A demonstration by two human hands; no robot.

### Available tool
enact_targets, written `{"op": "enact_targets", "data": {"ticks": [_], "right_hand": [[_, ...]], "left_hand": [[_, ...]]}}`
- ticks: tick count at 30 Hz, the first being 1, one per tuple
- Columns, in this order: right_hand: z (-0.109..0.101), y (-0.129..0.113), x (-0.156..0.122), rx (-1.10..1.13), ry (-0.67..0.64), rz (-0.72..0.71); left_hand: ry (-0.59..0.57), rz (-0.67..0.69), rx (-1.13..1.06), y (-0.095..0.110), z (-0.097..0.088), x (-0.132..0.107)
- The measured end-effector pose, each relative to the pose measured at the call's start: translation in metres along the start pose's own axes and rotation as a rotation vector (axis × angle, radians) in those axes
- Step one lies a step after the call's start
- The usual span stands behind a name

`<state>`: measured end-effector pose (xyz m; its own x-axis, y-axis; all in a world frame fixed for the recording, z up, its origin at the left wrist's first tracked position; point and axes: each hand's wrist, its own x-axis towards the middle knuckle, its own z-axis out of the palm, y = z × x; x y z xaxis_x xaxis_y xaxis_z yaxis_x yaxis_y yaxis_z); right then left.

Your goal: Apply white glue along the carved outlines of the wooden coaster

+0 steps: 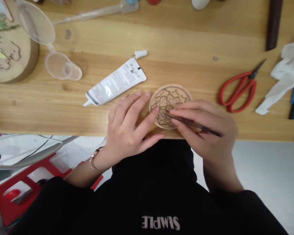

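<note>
A small round wooden disc (170,98) with a wire flower pattern lies near the table's front edge. My left hand (127,127) rests flat beside it, fingers stretched out, with fingertips touching the disc's left rim. My right hand (205,130) is closed in a pinch on thin dark tweezers (191,122), whose tips rest on the disc's pattern near the middle.
A white glue tube (116,83) lies uncapped left of the disc, its cap (140,54) behind it. Red scissors (238,89) lie to the right, white tissue (284,75) beyond them. A clear measuring cup (62,67), a funnel (35,23) and a larger wooden round (7,52) are at the far left.
</note>
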<state>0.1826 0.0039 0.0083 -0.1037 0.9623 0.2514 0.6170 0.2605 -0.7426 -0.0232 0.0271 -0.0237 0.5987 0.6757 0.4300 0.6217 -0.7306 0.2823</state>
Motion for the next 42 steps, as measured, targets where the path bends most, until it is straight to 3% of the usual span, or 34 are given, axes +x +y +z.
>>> {"op": "enact_targets", "data": {"ticks": [22,36,42], "right_hand": [[-0.006,0.005,0.007,0.033,-0.025,0.044],[-0.012,0.007,0.014,-0.025,-0.085,-0.067],[-0.014,0.011,0.014,-0.065,-0.121,-0.197]], "left_hand": [[-0.066,-0.054,-0.044,0.001,-0.001,-0.001],[-0.063,-0.022,-0.034,0.002,-0.001,-0.001],[-0.070,-0.015,0.004,0.000,-0.001,0.000]]}}
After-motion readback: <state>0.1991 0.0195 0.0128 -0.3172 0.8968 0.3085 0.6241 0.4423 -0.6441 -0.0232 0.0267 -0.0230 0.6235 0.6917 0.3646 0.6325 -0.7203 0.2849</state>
